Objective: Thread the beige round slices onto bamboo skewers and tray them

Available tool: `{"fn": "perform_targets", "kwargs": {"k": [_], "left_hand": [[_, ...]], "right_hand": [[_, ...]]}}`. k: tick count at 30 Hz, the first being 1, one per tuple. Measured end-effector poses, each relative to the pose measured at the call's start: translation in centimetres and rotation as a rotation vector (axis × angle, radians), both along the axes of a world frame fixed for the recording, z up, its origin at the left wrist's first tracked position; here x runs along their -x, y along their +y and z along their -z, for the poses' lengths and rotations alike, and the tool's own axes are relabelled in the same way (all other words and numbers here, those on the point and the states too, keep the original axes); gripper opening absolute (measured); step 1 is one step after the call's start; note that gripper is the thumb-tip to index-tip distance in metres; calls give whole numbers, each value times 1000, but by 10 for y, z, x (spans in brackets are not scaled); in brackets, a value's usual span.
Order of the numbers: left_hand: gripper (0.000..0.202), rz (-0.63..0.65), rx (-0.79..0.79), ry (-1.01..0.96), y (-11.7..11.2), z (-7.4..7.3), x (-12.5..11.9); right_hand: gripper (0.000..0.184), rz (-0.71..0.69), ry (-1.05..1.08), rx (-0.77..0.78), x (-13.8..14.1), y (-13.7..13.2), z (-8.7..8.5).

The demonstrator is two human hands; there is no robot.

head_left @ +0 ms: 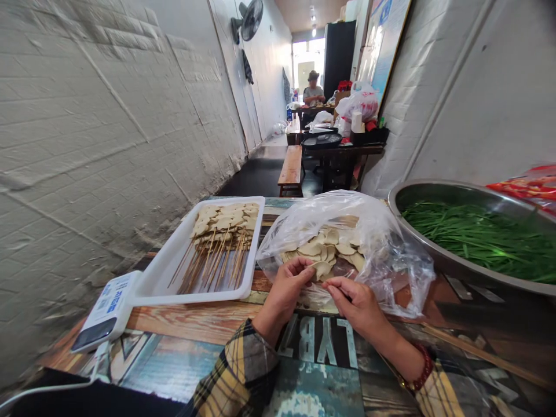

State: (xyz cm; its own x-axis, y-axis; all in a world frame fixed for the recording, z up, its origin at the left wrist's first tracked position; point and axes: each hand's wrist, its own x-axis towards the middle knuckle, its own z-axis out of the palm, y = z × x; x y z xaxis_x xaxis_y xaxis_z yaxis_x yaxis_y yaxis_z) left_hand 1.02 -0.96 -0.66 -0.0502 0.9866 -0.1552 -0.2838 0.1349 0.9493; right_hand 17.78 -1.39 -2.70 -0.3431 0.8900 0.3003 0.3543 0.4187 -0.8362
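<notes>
My left hand (284,289) is closed in a pinch at the front of a clear plastic bag (321,204), with a pale flat slice (322,270) at its fingertips. Close beside it, my right hand (358,304) has thumb and forefinger pressed together; whatever it pinches is too small and hidden to name. Inside the open bag lies a heap of similar thin pale slices (310,249). To the left, a white plastic tray (152,292) holds rows of threaded slices (228,217), their bamboo skewers (212,266) pointing toward me.
A digital scale (106,310) with a cable stands left of the tray. A large metal basin (393,200) of green chives (473,234) is on the right, beside red packaging (530,182). Beyond are a wooden bench (291,165), cluttered tables and a seated person (313,91).
</notes>
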Motion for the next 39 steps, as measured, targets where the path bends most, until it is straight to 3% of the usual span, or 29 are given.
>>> {"fn": "perform_targets", "kwargs": {"k": [13, 21, 27, 31, 39], "left_hand": [[28, 40, 7, 29, 0, -1, -2], [35, 128, 14, -15, -1, 0, 0], [42, 124, 30, -43, 1, 1, 1], [36, 173, 32, -34, 1, 3, -2], [38, -44, 29, 28, 6, 3, 6]], "right_hand": [[27, 30, -5, 45, 2, 2, 5], [25, 8, 59, 125, 5, 2, 8], [25, 7, 115, 168, 5, 2, 10], [25, 25, 115, 166, 5, 2, 8], [24, -28, 66, 145, 5, 0, 3]]}}
